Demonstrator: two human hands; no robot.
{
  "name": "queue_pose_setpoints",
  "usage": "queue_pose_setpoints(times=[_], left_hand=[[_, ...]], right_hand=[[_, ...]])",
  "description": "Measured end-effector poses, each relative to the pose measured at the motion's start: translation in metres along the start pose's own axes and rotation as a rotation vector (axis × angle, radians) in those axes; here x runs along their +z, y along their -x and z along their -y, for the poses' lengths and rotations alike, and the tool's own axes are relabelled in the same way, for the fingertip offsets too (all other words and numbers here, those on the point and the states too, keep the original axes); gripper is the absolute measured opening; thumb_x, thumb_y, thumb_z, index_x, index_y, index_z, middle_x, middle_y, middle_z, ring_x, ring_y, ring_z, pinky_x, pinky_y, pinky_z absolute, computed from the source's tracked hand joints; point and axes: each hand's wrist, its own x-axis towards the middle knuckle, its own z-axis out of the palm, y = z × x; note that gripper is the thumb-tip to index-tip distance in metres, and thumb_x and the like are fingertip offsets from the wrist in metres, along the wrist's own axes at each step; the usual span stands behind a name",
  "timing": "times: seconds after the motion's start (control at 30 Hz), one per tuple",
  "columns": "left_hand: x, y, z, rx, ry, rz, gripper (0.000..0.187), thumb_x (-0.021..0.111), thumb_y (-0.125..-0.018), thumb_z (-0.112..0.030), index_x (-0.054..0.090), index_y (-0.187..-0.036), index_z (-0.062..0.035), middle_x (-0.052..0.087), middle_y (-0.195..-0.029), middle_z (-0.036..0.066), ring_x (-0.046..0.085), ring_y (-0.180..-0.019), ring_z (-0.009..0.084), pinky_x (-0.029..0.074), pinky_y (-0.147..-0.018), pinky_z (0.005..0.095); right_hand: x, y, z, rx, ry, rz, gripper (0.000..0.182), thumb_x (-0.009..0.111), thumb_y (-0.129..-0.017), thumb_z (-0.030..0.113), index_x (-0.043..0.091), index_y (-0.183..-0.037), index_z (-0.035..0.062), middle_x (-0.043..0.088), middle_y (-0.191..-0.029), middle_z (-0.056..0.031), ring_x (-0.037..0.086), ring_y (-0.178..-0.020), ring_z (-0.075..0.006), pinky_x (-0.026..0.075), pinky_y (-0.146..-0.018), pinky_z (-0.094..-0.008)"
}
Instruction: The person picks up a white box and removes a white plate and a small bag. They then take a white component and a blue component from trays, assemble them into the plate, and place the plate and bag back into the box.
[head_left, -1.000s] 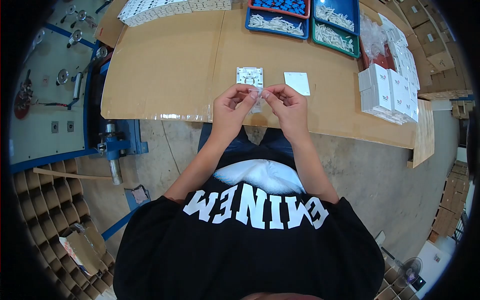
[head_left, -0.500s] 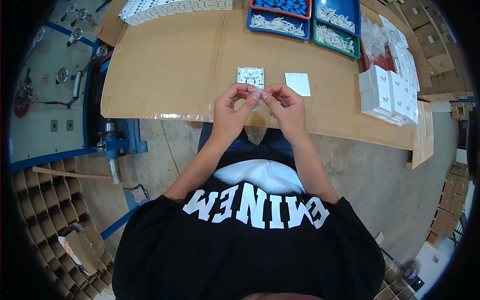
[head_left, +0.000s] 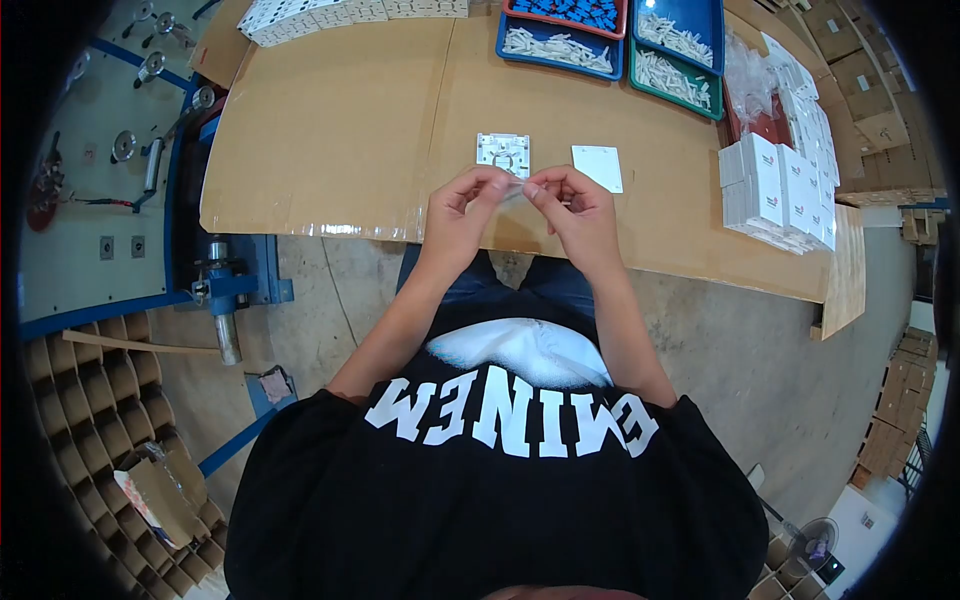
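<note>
Between my fingertips is a small clear plastic bag (head_left: 514, 190), pinched on one side by my left hand (head_left: 463, 207) and on the other by my right hand (head_left: 573, 208). What the bag holds is too small to tell. Just beyond my left fingers, a white square housing (head_left: 503, 150) with an open, moulded inside lies on the cardboard-covered table (head_left: 330, 130). A flat white square plate (head_left: 597, 168) rests beyond my right hand, partly behind its fingers.
Trays of small white parts, blue (head_left: 560, 54) and green (head_left: 676, 85), stand at the back beside a red tray of blue parts (head_left: 570, 12). White boxes (head_left: 765, 185) are stacked at the right, more white pieces (head_left: 345, 12) at the back left. A blue-framed machine (head_left: 235, 280) stands left.
My hands have moved slightly apart, and the bag between them now looks stretched sideways instead of hanging down.
</note>
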Motion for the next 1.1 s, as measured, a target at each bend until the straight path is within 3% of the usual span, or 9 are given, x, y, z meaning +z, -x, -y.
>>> queue_pose_setpoints(times=[0.07,0.13,0.17,0.23,0.37,0.47,0.63,0.87,1.1], left_hand=[[-0.003,-0.002,-0.001,-0.005,0.006,-0.018,0.028,0.058,-0.107,-0.026,0.072,-0.11,-0.0017,0.072,-0.108,0.006,0.064,-0.097,0.012,0.051,-0.088,0.0287],[-0.01,-0.005,0.0,-0.374,0.323,-0.016,0.04,0.051,-0.109,-0.036,0.07,-0.115,-0.0009,0.072,-0.114,0.008,0.065,-0.101,0.0157,0.052,-0.09,0.0331],[-0.012,-0.005,-0.001,-0.374,0.324,-0.021,0.04,0.051,-0.109,-0.036,0.07,-0.115,-0.0009,0.072,-0.114,0.008,0.065,-0.101,0.0157,0.052,-0.09,0.0331],[-0.014,-0.003,-0.005,-0.561,0.517,0.109,0.035,0.056,-0.107,-0.03,0.069,-0.119,0.0002,0.072,-0.104,0.008,0.065,-0.09,0.0137,0.053,-0.087,0.0298],[-0.013,0.003,0.002,-0.494,0.578,0.122,0.033,0.059,-0.106,-0.027,0.07,-0.121,0.0004,0.072,-0.103,0.007,0.065,-0.088,0.0137,0.053,-0.085,0.0301],[-0.012,0.003,0.002,-0.428,0.445,0.12,0.029,0.064,-0.103,-0.022,0.07,-0.121,0.0012,0.072,-0.11,0.009,0.067,-0.094,0.0157,0.055,-0.087,0.0318],[-0.014,0.001,0.005,-0.34,0.188,0.116,0.022,0.069,-0.1,-0.015,0.073,-0.116,-0.0006,0.073,-0.101,0.007,0.068,-0.088,0.0136,0.057,-0.083,0.0288],[-0.009,0.001,0.005,-0.247,0.145,0.049,0.02,0.067,-0.101,-0.012,0.07,-0.117,-0.0008,0.07,-0.104,0.006,0.067,-0.093,0.0127,0.057,-0.083,0.0291],[-0.013,-0.001,0.012,-0.258,0.116,0.118,0.019,0.064,-0.102,-0.01,0.066,-0.118,-0.0003,0.068,-0.108,0.007,0.066,-0.097,0.0128,0.059,-0.085,0.0302]], right_hand=[[-0.003,0.004,0.004,0.032,-0.156,0.078,0.01,0.071,-0.096,0.008,0.069,-0.103,0.0015,0.064,-0.08,0.002,0.056,-0.07,-0.0037,0.047,-0.062,-0.022],[-0.007,0.006,0.002,-0.025,-0.175,0.123,0.011,0.071,-0.096,0.009,0.069,-0.104,0.0014,0.065,-0.081,0.0011,0.058,-0.07,-0.0041,0.047,-0.061,-0.0219],[-0.009,0.007,0.001,-0.082,-0.196,0.168,0.011,0.071,-0.097,0.009,0.068,-0.104,0.0012,0.066,-0.081,0.0002,0.059,-0.07,-0.0045,0.048,-0.061,-0.0217],[-0.015,0.006,-0.002,-0.075,-0.181,0.195,0.012,0.071,-0.097,0.01,0.068,-0.104,0.0011,0.067,-0.084,-0.0008,0.061,-0.071,-0.0052,0.05,-0.062,-0.0214],[-0.022,0.004,-0.011,-0.027,-0.076,0.162,0.011,0.071,-0.096,0.007,0.067,-0.104,0.0004,0.071,-0.092,-0.0044,0.066,-0.078,-0.0081,0.054,-0.069,-0.0218],[-0.018,0.002,-0.011,-0.046,-0.077,0.12,0.015,0.072,-0.094,0.002,0.065,-0.108,-0.0005,0.072,-0.095,-0.0062,0.068,-0.081,-0.0099,0.056,-0.073,-0.0227],[-0.016,0.003,-0.006,0.025,-0.21,0.14,0.023,0.072,-0.093,-0.002,0.062,-0.114,-0.0009,0.072,-0.096,-0.0066,0.068,-0.085,-0.01,0.056,-0.075,-0.0226],[-0.018,0.002,-0.01,0.077,-0.193,0.232,0.028,0.07,-0.093,-0.004,0.062,-0.12,-0.0016,0.067,-0.092,-0.0029,0.066,-0.085,-0.0082,0.055,-0.078,-0.0219],[-0.019,0.0,-0.011,0.064,-0.211,0.204,0.027,0.07,-0.093,-0.005,0.064,-0.12,-0.0021,0.068,-0.095,-0.0033,0.066,-0.088,-0.0081,0.055,-0.08,-0.0222]])
